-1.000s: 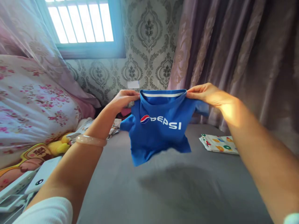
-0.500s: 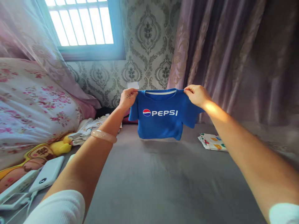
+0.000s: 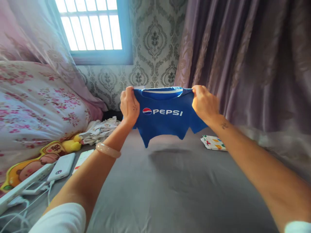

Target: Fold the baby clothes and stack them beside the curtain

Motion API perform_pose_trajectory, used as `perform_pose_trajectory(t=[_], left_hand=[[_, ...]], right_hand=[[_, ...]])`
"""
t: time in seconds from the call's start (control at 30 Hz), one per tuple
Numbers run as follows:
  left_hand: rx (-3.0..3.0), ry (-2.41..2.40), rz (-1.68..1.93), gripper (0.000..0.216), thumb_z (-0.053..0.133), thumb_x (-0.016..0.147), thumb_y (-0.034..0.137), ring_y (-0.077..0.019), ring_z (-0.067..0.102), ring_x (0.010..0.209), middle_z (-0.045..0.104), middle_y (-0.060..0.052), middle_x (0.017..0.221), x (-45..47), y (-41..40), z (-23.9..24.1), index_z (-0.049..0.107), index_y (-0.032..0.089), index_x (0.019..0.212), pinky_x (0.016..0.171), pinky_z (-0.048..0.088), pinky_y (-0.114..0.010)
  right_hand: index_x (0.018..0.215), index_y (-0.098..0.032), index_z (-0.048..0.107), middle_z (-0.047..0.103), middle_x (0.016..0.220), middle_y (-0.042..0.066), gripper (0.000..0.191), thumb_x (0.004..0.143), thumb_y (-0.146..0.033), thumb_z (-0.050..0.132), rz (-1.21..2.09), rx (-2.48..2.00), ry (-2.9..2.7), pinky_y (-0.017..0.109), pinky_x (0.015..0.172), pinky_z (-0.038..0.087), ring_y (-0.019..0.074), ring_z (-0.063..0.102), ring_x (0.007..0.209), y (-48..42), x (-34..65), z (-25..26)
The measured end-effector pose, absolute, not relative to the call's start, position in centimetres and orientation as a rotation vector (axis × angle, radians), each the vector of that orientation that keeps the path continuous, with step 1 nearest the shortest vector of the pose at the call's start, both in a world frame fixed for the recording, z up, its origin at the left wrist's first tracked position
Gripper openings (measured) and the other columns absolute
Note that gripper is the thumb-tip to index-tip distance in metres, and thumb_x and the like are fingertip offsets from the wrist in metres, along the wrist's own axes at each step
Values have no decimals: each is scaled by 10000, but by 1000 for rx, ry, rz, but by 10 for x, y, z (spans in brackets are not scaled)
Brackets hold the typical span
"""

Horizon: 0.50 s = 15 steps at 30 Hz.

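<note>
A small blue T-shirt (image 3: 165, 124) with a PEPSI print hangs in the air above the grey bedsheet (image 3: 155, 184), its front facing me. My left hand (image 3: 130, 106) is closed on its left shoulder, and my right hand (image 3: 206, 102) grips the right shoulder. Between them the white-trimmed neckline is stretched wide. The lower hem curves up in the middle, with its corners pointing down, and a shadow lies on the sheet below. Part of each sleeve is hidden behind my hands.
On the right lies a folded patterned cloth (image 3: 213, 143). Crumpled light clothes (image 3: 99, 129), a yellow plush toy (image 3: 71, 145), a power bank (image 3: 61, 166), a phone (image 3: 82, 160) and a power strip (image 3: 26, 186) with cables line the left. Curtains (image 3: 230, 64) hang behind.
Both hands have turned, knuckles now higher, and stretch the T-shirt slightly wider. Its hem has swung from nearly straight to arched. The view has shifted a little.
</note>
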<state>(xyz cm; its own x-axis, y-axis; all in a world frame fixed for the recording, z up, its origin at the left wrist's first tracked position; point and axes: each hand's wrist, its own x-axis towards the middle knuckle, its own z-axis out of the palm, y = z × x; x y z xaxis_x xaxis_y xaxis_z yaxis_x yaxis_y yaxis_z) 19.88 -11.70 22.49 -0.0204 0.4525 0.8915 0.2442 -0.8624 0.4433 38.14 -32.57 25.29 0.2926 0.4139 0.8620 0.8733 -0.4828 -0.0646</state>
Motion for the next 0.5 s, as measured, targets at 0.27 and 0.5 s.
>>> perform_pose_trajectory(t=[0.27, 0.5], left_hand=[[2470, 568, 2184, 303, 360, 970, 384, -279, 443, 1164, 551, -75, 1068, 106, -140, 263, 601, 273, 1117, 1005, 309, -469], [2855, 407, 1906, 350, 324, 978, 334, -247, 499, 1026, 575, -76, 951, 120, -104, 269, 619, 204, 1115, 962, 344, -434]], right_hand=[[1238, -290, 570, 632, 1195, 73, 429, 998, -437, 245, -1214, -1963, -1287, 397, 790, 435, 306, 578, 1044, -384, 343, 284], [1131, -275, 651, 670, 1130, 71, 370, 966, -398, 343, -968, -2052, -1455, 411, 820, 441, 314, 587, 1062, -351, 373, 285]])
